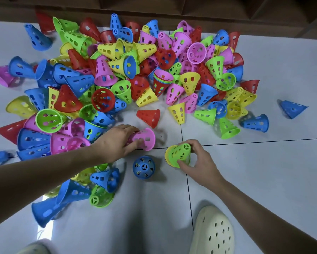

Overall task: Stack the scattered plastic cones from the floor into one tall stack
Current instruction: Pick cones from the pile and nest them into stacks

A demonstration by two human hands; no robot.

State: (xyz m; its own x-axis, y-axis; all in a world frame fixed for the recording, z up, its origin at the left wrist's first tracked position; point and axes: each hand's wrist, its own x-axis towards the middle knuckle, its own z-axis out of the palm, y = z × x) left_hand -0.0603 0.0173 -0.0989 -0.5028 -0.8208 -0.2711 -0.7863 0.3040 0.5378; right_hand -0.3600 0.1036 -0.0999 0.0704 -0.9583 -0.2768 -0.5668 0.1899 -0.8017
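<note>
A big heap of perforated plastic cones (117, 70) in blue, pink, yellow, green and red covers the white tiled floor. My left hand (115, 142) grips a pink cone (145, 139) lying on its side at the heap's near edge. My right hand (196, 162) holds a short stack (178, 155) with a green cone on top and a yellow rim showing beneath it, standing on the floor. Between my hands a blue cone (144, 167) stands upright. A multicoloured stack (161, 82) lies tilted in the heap.
A cream clog (213, 233) on a foot is at the bottom right. Loose cones lie under my left forearm, among them a green one (101, 198). A lone blue cone (292, 109) lies far right. Dark wooden furniture (209, 8) runs along the far edge.
</note>
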